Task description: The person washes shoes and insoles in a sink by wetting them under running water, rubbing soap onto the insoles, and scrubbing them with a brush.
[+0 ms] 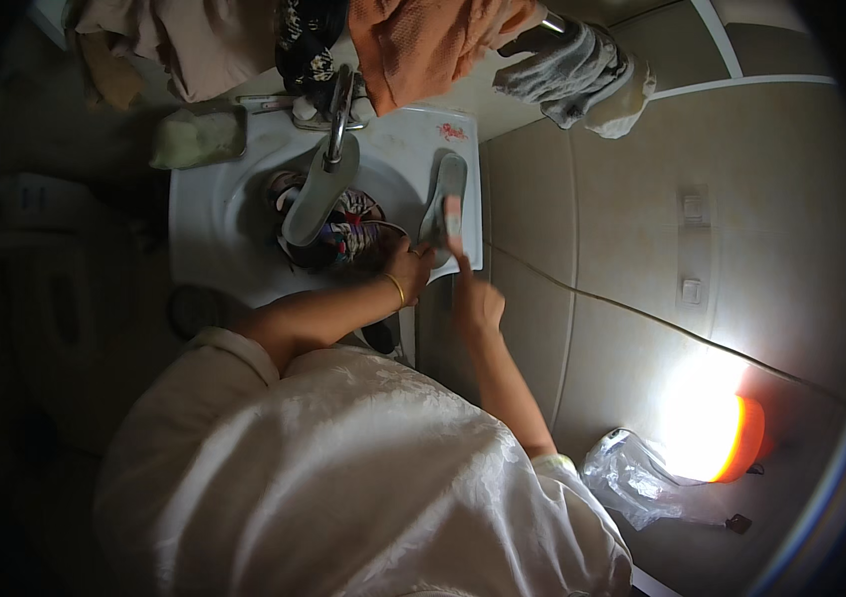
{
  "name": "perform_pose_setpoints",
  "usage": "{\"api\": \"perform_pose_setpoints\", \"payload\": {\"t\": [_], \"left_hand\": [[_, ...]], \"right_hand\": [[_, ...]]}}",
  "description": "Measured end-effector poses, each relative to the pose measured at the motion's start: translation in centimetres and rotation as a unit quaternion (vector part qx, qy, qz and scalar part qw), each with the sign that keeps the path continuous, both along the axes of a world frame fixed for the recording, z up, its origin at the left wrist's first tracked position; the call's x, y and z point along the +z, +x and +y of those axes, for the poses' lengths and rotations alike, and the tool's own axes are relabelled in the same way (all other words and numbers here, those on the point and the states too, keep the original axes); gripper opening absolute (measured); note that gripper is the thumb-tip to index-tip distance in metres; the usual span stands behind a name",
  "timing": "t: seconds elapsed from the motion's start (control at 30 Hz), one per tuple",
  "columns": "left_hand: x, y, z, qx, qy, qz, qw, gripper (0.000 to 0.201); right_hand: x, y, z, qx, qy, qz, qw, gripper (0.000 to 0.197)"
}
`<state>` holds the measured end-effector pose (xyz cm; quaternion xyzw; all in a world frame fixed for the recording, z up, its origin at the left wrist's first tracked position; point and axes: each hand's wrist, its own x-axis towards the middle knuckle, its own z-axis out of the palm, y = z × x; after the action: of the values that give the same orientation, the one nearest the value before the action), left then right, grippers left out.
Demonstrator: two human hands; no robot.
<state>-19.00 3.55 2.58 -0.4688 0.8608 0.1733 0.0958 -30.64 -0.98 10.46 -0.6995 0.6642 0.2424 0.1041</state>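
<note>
A grey insole point(450, 174) lies on the right rim of the white sink point(206, 214). My left hand point(409, 272), with a yellow bracelet at the wrist, grips its near end. My right hand point(480, 303) is closed round the handle of a small brush point(453, 217), whose pinkish head rests over the insole; hand and brush are slightly blurred. In the basin sit dark, multicoloured laced shoes point(348, 241), partly covered by a second grey insole point(321, 191) leaning under the faucet point(340, 109).
A soap dish point(199, 137) stands at the sink's far left corner. Cloths, among them an orange towel point(413, 50), hang above the faucet. On the right, a bright lamp point(741, 438) and a clear plastic bag point(632, 478) are against the tiled wall point(632, 199), which a cord crosses.
</note>
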Motion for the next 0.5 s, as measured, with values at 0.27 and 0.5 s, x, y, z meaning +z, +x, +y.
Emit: {"api": "perform_pose_setpoints", "payload": {"t": [0.27, 0.5], "left_hand": [[-1.5, 0.5, -0.8, -0.016, 0.021, 0.029, 0.999, 0.076], [-0.9, -0.3, -0.5, -0.048, -0.03, 0.002, 0.998, 0.081]], "right_hand": [[0.8, 0.0, 6.0, -0.019, 0.042, -0.017, 0.999, 0.056], [-1.9, -0.4, -3.1, 0.007, -0.095, -0.006, 0.995, 0.05]]}}
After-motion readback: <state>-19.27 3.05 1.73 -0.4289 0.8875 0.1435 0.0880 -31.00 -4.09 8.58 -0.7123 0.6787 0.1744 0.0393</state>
